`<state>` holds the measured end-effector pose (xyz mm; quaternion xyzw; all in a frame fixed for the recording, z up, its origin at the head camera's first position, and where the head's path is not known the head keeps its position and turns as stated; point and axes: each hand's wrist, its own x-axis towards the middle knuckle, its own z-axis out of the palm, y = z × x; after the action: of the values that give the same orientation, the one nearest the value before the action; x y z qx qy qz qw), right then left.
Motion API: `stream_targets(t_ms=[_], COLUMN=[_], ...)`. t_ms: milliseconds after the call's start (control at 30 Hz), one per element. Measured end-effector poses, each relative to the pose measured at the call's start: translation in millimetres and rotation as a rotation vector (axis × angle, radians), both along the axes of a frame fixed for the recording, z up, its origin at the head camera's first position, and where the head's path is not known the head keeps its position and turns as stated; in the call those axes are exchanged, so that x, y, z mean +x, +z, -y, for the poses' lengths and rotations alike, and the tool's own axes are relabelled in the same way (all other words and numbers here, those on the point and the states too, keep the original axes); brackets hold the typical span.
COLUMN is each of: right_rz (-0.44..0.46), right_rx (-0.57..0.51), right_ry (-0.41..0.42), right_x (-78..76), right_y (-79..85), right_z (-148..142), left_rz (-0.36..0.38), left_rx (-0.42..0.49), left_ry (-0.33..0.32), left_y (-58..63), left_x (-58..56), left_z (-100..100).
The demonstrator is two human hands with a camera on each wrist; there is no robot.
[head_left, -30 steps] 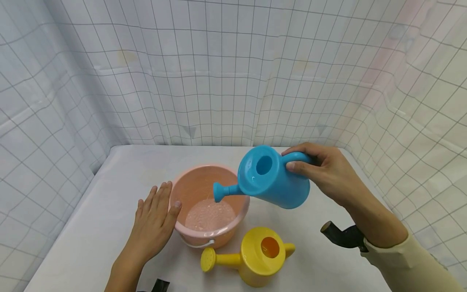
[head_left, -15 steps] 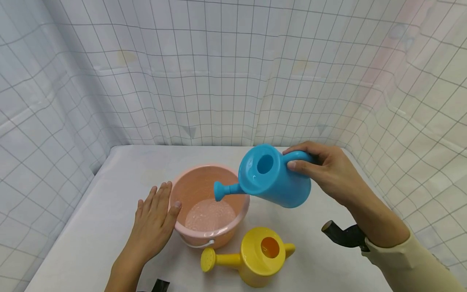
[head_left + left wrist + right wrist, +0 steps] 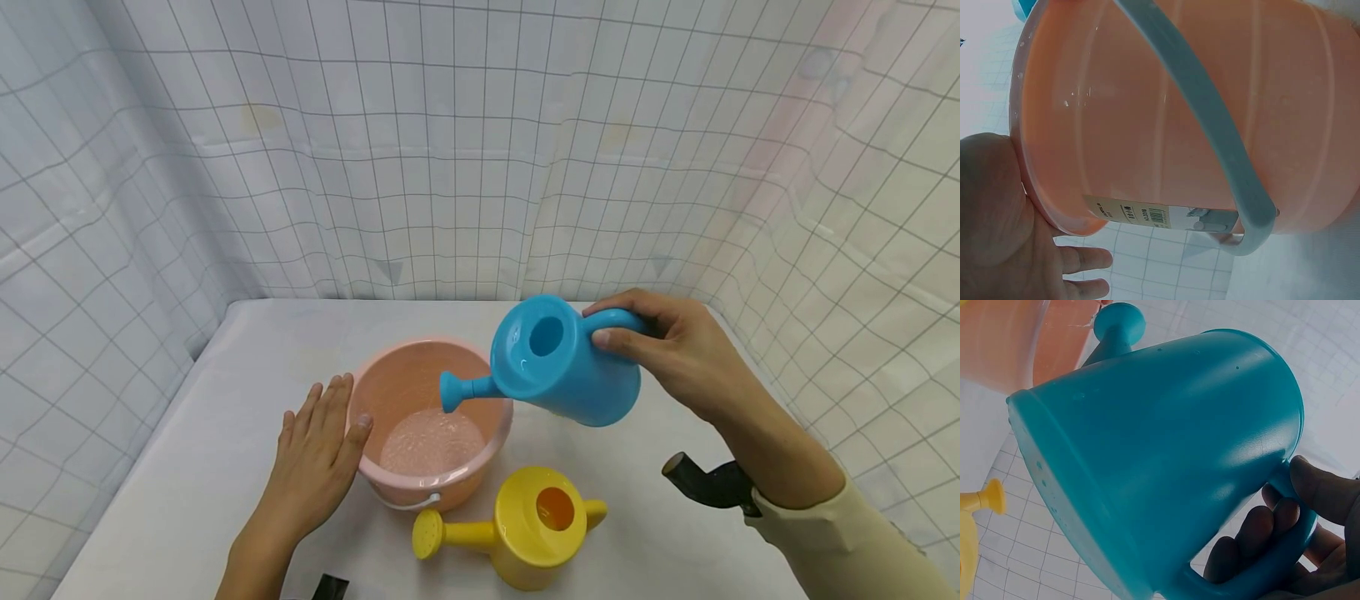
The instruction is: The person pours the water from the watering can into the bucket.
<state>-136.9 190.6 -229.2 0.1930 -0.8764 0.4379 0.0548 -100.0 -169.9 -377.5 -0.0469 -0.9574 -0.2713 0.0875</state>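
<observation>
My right hand [image 3: 667, 350] grips the handle of a blue watering can [image 3: 577, 375], fingers curled round it as the right wrist view shows. The can is tilted, its spout reaching over a pink bucket [image 3: 435, 482]. Inside the bucket the bottom looks wet and rippled, with shallow water. Against the bucket's left rim rests my left hand [image 3: 318, 458], its fingers straight. In the left wrist view the bucket's grey-looking carry handle [image 3: 1210, 119] hangs down its side, beside a printed label [image 3: 1160, 214].
A yellow watering can [image 3: 536, 533] stands upright in front of the bucket, its spout pointing left. White grid-patterned curtains [image 3: 480, 167] surround the white table [image 3: 187, 467] at the back and both sides.
The blue watering can and my right hand have risen very slightly and shifted a touch to the right. My left hand, the bucket and the yellow can stay put.
</observation>
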Motion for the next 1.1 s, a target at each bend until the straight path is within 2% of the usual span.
stream_targets(t_ms=[1100], right_rz=[-0.026], right_rx=[0.016], right_ry=[0.021], right_x=[-1.2], right_y=[0.8], right_z=[-0.7], left_rz=[-0.016], left_rx=[0.009], left_ry=[-0.003], left_y=[-0.9], left_x=[-0.2], left_z=[-0.4])
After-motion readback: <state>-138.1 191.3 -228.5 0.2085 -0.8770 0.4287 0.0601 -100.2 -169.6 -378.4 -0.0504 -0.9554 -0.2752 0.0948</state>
